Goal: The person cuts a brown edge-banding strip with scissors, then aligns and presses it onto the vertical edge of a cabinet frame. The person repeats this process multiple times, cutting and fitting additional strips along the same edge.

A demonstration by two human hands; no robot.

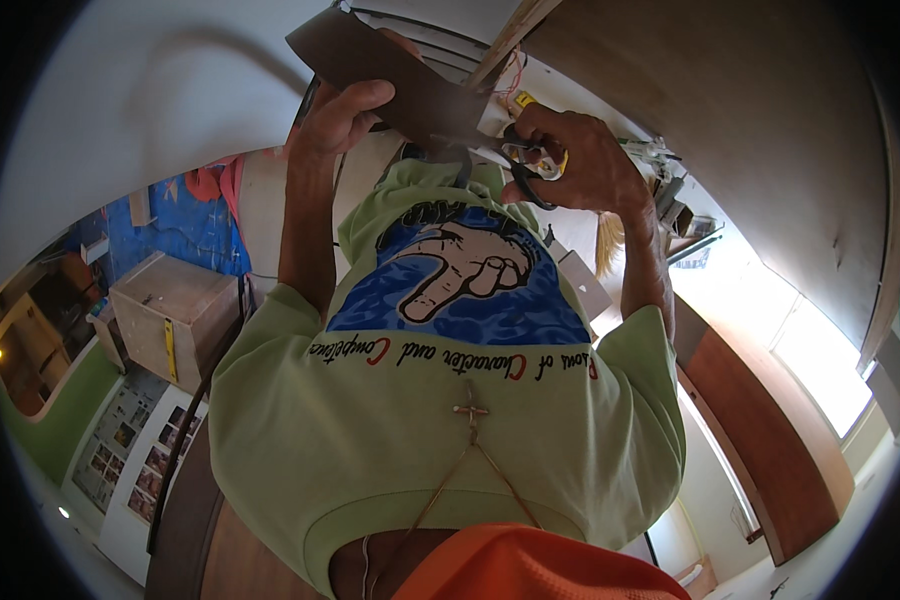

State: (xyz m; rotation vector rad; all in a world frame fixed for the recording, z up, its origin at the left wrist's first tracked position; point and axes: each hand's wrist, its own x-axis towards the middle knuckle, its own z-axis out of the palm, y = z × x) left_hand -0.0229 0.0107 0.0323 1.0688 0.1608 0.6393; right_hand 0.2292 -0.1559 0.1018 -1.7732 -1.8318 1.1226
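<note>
My left hand grips a dark brown sheet, flat and strip-like, with the thumb on top and the other fingers mostly hidden behind it. The sheet slants down to the right in front of my body. My right hand has its fingers in the black handles of a pair of scissors. The scissors' blades point left and lie at the lower right end of the sheet. Whether they are cutting into it is hard to make out.
A large brown panel fills the upper right, and a pale surface the upper left. At the left stand a wooden box and a blue sheet. Straw-coloured bristles and clutter lie beyond my right forearm.
</note>
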